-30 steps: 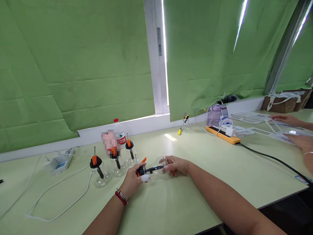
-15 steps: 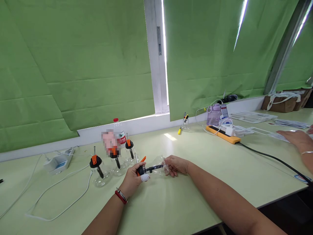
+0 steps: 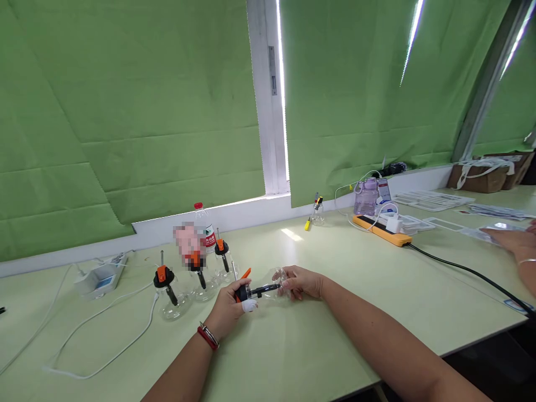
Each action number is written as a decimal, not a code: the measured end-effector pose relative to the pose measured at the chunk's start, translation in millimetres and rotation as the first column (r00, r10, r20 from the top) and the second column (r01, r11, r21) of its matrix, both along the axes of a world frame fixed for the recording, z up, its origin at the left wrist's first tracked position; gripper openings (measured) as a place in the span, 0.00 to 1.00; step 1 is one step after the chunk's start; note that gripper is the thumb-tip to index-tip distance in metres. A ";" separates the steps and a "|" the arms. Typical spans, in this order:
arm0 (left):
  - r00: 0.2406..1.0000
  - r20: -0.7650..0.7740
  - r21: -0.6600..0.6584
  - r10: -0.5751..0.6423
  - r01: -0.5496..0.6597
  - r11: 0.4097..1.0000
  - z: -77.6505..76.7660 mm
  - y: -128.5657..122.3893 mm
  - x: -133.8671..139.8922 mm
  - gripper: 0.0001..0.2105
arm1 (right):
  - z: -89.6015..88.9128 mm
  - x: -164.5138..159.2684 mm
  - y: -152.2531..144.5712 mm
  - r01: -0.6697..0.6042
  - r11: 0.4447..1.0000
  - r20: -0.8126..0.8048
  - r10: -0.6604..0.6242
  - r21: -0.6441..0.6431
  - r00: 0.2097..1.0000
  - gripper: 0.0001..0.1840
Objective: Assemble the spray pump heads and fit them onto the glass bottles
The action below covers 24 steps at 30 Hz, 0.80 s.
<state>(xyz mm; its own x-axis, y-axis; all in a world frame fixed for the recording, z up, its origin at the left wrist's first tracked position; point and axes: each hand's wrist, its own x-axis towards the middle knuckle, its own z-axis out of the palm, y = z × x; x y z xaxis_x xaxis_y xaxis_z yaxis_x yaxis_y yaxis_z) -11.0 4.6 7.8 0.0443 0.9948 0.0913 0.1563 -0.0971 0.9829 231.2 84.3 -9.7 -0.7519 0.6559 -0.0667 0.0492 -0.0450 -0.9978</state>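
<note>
My left hand (image 3: 228, 304), with a white wrap on one finger, is closed round the black-and-orange cap (image 3: 242, 292) of a clear bottle tilted on its side. A black stem (image 3: 264, 290) runs from the cap inside the clear body (image 3: 274, 274). My right hand (image 3: 302, 282) has its fingers curled on the bottle's far, wide end. To the left, similar clear bottles with black-and-orange tops stand upright: one in front (image 3: 170, 290), one behind it (image 3: 203, 283), partly under a blurred patch, and one further back (image 3: 224, 257).
A red-capped drink bottle (image 3: 201, 218) stands at the back. On the left lie a white power strip (image 3: 103, 276) and white cables. To the right are a small clear bottle (image 3: 319, 215), a yellow-handled tool (image 3: 307, 224), an orange power strip (image 3: 381, 231), a purple bottle (image 3: 366, 198) and another person's hand (image 3: 508, 237).
My right hand's fingers have shifted slightly on the bottle's end, and the clear body has turned a little. My left hand stays in place. The other person's hand has moved slightly to the right.
</note>
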 end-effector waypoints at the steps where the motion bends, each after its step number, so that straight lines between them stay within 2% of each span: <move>1: 1.000 -0.002 0.001 -0.002 0.002 1.000 0.5 -0.1 0.1 0.26 | -0.5 -0.7 0.4 0.007 1.000 0.009 -0.007 -0.002 1.000 0.28; 4: 1.000 -0.005 0.001 -0.007 0.007 1.000 2.1 -0.9 0.5 0.26 | -1.9 -2.1 1.1 0.027 1.000 0.020 -0.027 0.000 0.999 0.26; 15: 1.000 -0.003 0.001 0.005 -0.005 1.000 6.0 -3.5 3.1 0.26 | -2.8 -3.4 3.5 -0.005 0.999 0.049 0.006 -0.033 0.999 0.34; 20: 1.000 0.021 -0.015 0.003 -0.003 1.000 4.9 -1.8 1.5 0.28 | -0.8 -0.9 0.0 0.002 0.999 -0.025 -0.003 -0.033 1.000 0.33; 24: 0.999 0.034 -0.024 -0.003 0.004 1.000 3.3 -1.5 0.7 0.29 | 2.0 2.5 -2.9 -0.003 1.000 -0.093 0.000 -0.026 0.996 0.41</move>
